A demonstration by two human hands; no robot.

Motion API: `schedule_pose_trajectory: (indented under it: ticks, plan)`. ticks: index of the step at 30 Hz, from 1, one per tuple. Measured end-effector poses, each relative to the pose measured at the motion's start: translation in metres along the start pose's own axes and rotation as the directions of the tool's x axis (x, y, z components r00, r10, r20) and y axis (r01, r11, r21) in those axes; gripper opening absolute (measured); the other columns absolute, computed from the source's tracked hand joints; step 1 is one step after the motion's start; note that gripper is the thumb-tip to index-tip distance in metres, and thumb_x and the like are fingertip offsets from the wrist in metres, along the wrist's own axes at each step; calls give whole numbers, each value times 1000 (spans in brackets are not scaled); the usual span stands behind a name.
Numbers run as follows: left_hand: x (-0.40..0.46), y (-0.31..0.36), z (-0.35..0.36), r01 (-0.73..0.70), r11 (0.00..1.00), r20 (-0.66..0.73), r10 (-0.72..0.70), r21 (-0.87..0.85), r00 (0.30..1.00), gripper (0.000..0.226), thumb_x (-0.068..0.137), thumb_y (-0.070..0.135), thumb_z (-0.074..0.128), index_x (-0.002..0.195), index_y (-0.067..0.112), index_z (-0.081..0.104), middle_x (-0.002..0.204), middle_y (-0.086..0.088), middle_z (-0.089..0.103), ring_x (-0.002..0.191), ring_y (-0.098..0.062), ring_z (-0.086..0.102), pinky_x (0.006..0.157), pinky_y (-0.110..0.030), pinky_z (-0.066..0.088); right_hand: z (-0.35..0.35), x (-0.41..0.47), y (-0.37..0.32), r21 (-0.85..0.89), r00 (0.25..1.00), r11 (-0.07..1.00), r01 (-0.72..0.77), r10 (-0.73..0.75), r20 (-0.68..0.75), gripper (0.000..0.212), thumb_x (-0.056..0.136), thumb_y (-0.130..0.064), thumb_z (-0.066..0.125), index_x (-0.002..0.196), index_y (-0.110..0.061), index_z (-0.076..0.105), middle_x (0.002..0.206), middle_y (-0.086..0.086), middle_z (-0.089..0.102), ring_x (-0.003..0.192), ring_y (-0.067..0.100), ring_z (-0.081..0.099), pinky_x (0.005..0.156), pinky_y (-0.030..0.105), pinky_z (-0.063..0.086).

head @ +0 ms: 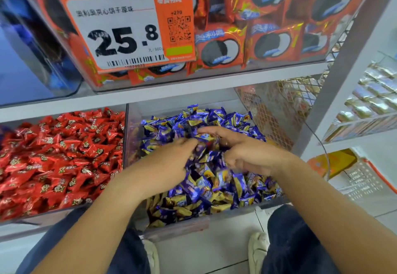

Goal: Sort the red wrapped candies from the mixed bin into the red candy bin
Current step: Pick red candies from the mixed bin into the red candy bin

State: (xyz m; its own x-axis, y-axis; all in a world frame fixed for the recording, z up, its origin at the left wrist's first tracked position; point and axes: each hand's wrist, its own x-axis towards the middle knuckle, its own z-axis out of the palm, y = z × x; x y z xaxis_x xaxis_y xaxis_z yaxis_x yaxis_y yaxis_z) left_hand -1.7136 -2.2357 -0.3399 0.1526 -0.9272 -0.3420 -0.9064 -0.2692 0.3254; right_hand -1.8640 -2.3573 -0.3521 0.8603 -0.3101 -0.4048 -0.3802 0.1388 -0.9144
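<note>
While both hands dig in blue candies — grips unclear — tag reads 25.8.

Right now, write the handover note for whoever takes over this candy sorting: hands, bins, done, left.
Left hand: fingers dug into the blue and gold candies; whether it holds anything cannot be told.
Right hand: also in that pile, index finger stretched out, other fingers curled; blurred, no clear grip.
Mixed bin: on the lower shelf, in front of the person; only blue and gold wrappers show on top, no red one visible.
Red candy bin: just to its left, heaped with red wrapped candies.
Done: cannot tell how many moved.
Left: keep digging for buried red candies and move any across.
</note>
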Motion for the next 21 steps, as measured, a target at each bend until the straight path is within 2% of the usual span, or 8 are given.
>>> schedule_pose_trajectory:
  ticks: [2, 3, 5, 6, 9, 13, 16, 21]
  plan:
    - [-8, -8, -11, -10, 1000, -32, 10, 2, 999, 61, 86, -7, 41, 129, 35, 49, 127, 8, 47, 106, -12, 51, 91, -27, 41, -9, -6, 0, -142, 998, 989, 42, -36, 43, 82, 67, 12, 38, 124, -44, 55, 141, 0, 43, 80, 20, 63, 60, 34, 42]
    - [-10, -13, -15, 9, 1000, -21, -8, 20, 1000, 56, 86, -7, 40, 118, 37, 57, 116, 9, 50, 99, -10, 52, 86, -27, 43, -14, -10, 0, -220, 998, 974, 45, -33, 59, 78, 69, 9, 40, 121, -45, 58, 142, 1, 43, 109, 29, 60, 66, 38, 43]
    - [-12, -23, -18, 76, 996, -25, -75, 37, 997, 52, 86, -4, 40, 101, 40, 63, 110, 9, 53, 91, -11, 55, 83, -29, 47, -23, -18, 0, -311, 998, 950, 37, -19, 60, 65, 82, 11, 42, 116, -39, 64, 133, -8, 55, 126, 23, 50, 92, 50, 47]
    - [-11, -26, -19, 101, 994, -43, -99, 48, 994, 51, 86, -3, 41, 98, 40, 64, 112, 6, 55, 91, -11, 56, 84, -30, 47, -28, -21, 0, -334, 999, 942, 32, -22, 35, 57, 89, 10, 41, 113, -33, 67, 126, -13, 61, 121, 15, 55, 100, 50, 44]
    - [-6, -24, -17, 115, 990, -125, -105, 77, 987, 45, 91, 1, 44, 111, 37, 64, 119, 5, 62, 102, -12, 55, 91, -28, 44, -41, -26, 2, -486, 986, 873, -27, -56, -155, 42, 93, 3, 45, 96, -29, 71, 107, -20, 67, 101, 9, 65, 96, 38, 47]
    - [-2, -3, -10, 64, 988, -228, -31, 141, 973, 26, 100, 30, 42, 119, 35, 60, 111, 10, 66, 105, -13, 58, 84, -31, 47, -45, -18, 13, -816, 936, 518, -258, -74, -343, 36, 89, -6, 46, 105, -29, 68, 120, -2, 64, 100, 22, 64, 88, 41, 51]
    - [6, 16, 1, -27, 981, -231, 72, 193, 970, 26, 98, 40, 46, 117, 32, 61, 107, 8, 65, 101, -14, 59, 81, -32, 47, -34, -15, 18, -888, 910, 328, -323, -149, -386, 30, 89, -13, 47, 108, -24, 68, 105, 4, 70, 89, 22, 64, 77, 37, 54]
    - [24, 39, 25, -103, 955, 28, 99, 278, 995, 49, 90, 48, 57, 131, 25, 49, 123, -1, 46, 103, -22, 56, 74, -34, 44, -21, 13, 16, -886, 830, 424, -188, -414, -374, 32, 91, -13, 48, 118, -24, 64, 110, 5, 68, 92, 23, 63, 76, 32, 50]
